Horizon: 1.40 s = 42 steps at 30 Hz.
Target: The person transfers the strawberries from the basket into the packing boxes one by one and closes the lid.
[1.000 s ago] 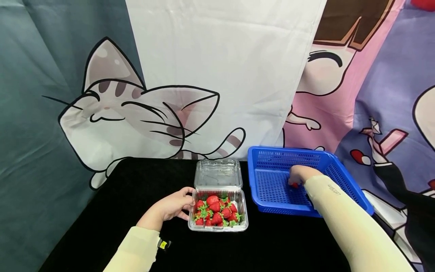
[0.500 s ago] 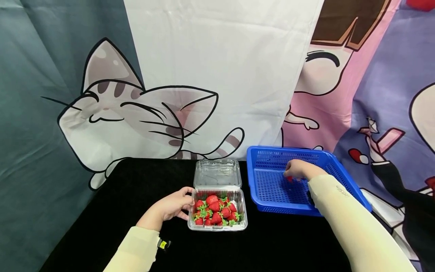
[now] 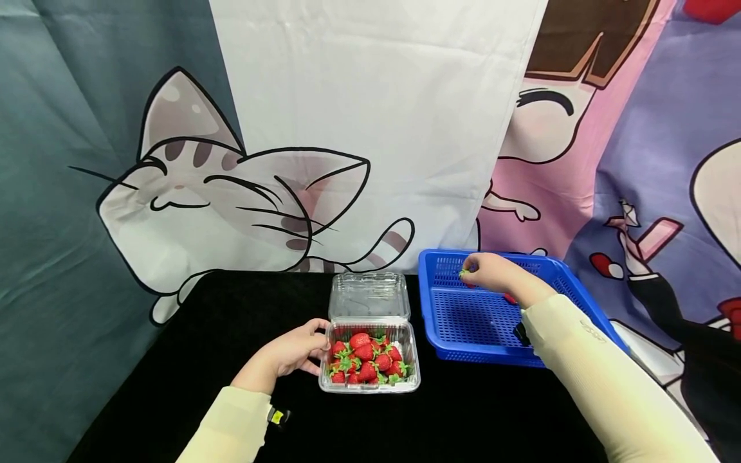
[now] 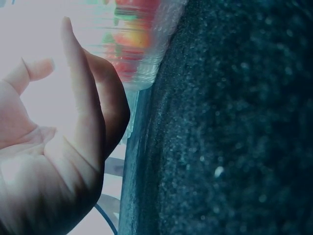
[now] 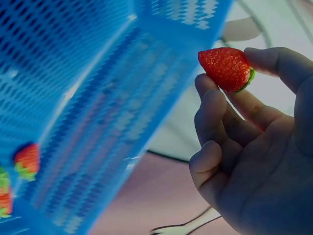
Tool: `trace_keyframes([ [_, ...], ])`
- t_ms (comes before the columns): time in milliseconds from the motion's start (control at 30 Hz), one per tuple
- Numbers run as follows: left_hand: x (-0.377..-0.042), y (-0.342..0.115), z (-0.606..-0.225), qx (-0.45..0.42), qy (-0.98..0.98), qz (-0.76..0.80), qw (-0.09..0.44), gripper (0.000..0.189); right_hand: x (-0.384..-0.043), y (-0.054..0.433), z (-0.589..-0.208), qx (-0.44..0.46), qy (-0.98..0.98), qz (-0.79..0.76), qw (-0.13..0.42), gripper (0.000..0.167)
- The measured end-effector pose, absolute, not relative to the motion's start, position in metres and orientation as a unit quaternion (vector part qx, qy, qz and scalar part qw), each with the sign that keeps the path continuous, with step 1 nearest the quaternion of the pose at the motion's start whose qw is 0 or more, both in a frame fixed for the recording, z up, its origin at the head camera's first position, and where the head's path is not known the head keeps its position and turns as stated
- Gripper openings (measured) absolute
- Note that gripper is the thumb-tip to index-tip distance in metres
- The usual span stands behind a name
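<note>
In the head view, my left hand (image 3: pixel 293 350) holds the left rim of a clear plastic clamshell box (image 3: pixel 370 388), thumb and fingers bent at its edge. Red strawberries (image 3: pixel 366 352) with green caps lie heaped inside it, and its lid (image 3: pixel 370 296) is folded back. My right hand (image 3: pixel 492 271) is over the back of a blue plastic basket (image 3: pixel 480 355). Its thumb and fingers pinch one strawberry (image 5: pixel 226 68), seen whole in the right wrist view, its cap by the thumb. Down in the basket lies another strawberry (image 3: pixel 509 298), partly behind the hand.
Black cloth (image 3: pixel 370 427) covers the table under box and basket. A printed cartoon curtain (image 3: pixel 376 96) hangs directly behind them. The basket's side (image 5: pixel 112 122) fills the left of the right wrist view, with two strawberries low at its edge.
My right hand has risen from the basket floor and moved left and back with a strawberry in its fingers, uncovering another strawberry below. The left hand has stayed at the box.
</note>
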State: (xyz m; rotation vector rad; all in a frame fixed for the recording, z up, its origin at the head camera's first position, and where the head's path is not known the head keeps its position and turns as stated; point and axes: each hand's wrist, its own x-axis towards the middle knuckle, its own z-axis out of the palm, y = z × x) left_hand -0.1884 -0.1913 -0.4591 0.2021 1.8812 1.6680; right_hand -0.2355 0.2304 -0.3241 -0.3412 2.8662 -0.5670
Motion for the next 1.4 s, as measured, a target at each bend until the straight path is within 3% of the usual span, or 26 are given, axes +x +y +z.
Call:
trace_keyframes([
  [333,-0.186,-0.194,-0.457,0.077,0.710,0.632,0.301,0.056,-0.201,0.170,-0.298,-0.170,0.963,-0.195,0.073,0.017],
  [467,-0.186,-0.195,-0.458,0.078,0.709,0.633,0.301,0.057,-0.184,0.142,-0.299,-0.207,0.960,-0.175,0.066,0.022],
  [833,-0.188,-0.195,-0.459,0.077,0.712,0.631,0.298,0.057,-0.157,0.084,-0.340,-0.262,0.958,-0.080,0.081,0.021],
  [1133,-0.189,-0.192,-0.460,0.073,0.717,0.626,0.298,0.058,-0.159,0.065,-0.374,-0.253,0.961,-0.041,0.109,0.024],
  [1400,-0.190,-0.192,-0.461,0.073,0.716,0.627,0.298,0.057,-0.164,0.062,-0.385,-0.229,0.967,-0.042,0.102,0.026],
])
